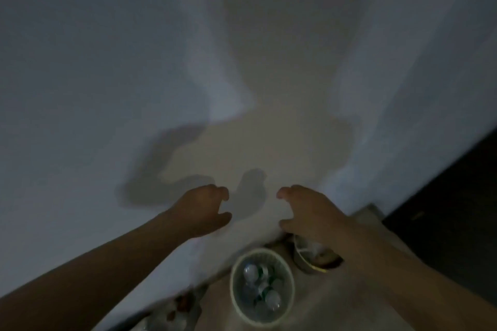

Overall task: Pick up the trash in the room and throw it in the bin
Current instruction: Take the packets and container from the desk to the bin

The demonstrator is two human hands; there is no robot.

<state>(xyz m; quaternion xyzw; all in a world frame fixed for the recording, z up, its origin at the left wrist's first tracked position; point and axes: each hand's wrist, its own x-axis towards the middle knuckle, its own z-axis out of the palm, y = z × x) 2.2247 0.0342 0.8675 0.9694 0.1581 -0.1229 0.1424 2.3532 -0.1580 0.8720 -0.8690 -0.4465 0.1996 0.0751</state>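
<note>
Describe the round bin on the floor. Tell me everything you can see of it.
The bin is a round, pale, open-topped basket. Its wall looks like slatted or meshed plastic, though the picture is dim and blurred. Seen from above, it stands upright on the floor, close to the white wall. Inside lie several clear bottles, some with green labels. Neither the left hand nor the right hand touches it; both are above it, holding nothing.
</note>
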